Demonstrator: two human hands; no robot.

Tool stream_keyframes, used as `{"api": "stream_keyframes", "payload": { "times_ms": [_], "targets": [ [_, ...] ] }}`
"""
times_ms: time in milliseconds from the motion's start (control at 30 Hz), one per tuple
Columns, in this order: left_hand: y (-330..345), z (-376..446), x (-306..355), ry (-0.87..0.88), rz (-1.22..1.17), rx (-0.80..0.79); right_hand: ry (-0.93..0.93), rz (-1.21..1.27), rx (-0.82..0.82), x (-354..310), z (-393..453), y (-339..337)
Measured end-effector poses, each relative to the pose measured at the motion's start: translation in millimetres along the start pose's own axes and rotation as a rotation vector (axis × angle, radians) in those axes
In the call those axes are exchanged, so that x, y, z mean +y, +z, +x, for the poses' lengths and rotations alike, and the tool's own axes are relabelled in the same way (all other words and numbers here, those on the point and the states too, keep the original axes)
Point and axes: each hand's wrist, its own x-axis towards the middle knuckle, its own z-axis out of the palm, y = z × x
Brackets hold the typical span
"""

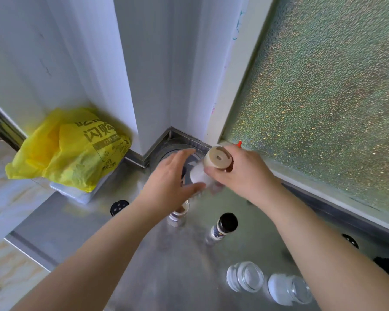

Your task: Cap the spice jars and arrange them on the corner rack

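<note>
two clear glass jars [245,276], squat and round, are lying nearest me on the brushed steel counter [76,223], just beside each other; the second clear jar [289,288] is showing white powder inside.

i am seeing, further in:
- tall narrow glass jar with black cap [222,227], standing capped.
- short open glass jar of brown spice [179,213], uncapped, partly hidden under my left forearm.
- round black perforated lid [119,207], lying loose, well apart from that jar.
- second black lid [350,241], by the window ledge.
- crinkled yellow plastic bag [72,149], off to the left.

my right hand [240,173] is gripping a beige-capped spice jar [218,158], tilted, over the round steel corner rack [180,151]. my left hand [173,176] is spreading open against a white frosted jar [200,176]; whether it is actually gripping i cannot tell, as the area is blurring.

risks, as i am judging them: smooth glass is slipping easily from a one-handed hold; the left forearm is passing over the open brown jar and could be tipping it, spilling spice; the two jars at the rack are crowding and may knock.
</note>
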Motion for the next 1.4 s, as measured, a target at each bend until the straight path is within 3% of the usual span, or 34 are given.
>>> {"api": "stream_keyframes", "payload": {
  "times_ms": [133, 367, 533, 833, 1033, 1233, 1400],
  "targets": [
    [-14.1, 14.0, -20.1, -0.022, 0.077, 0.129, 0.03, -0.082, -0.113, 15.1, 37.2, 13.2],
    [-2.4, 21.6, -40.8, -0.011, 0.125, 0.014, 0.062, -0.271, -0.313, 32.5, 70.1, 65.5],
    [3.8, 20.5, -45.7, -0.021, 0.106, 0.017, 0.095, -0.236, -0.42, 40.1, 72.8, 89.6],
    [13.9, 9.7, -28.1, 0.052, 0.052, 0.02, 0.081, -0.103, -0.366, 45.4, 53.6, 82.7],
    [47.6, -5.7, -4.5, 0.149, -0.015, -0.121, 0.151, -0.048, -0.319, 64.2, -4.6, 42.4],
    [105.1, -24.2, -7.8, -0.054, -0.045, -0.424, 0.157, 0.001, -0.456, 91.2, -65.5, 41.1],
    [140.9, -32.6, -24.1, -0.23, -0.194, -0.421, 0.156, 0.114, -0.352, 90.5, -82.0, 59.9]
  ]
}}
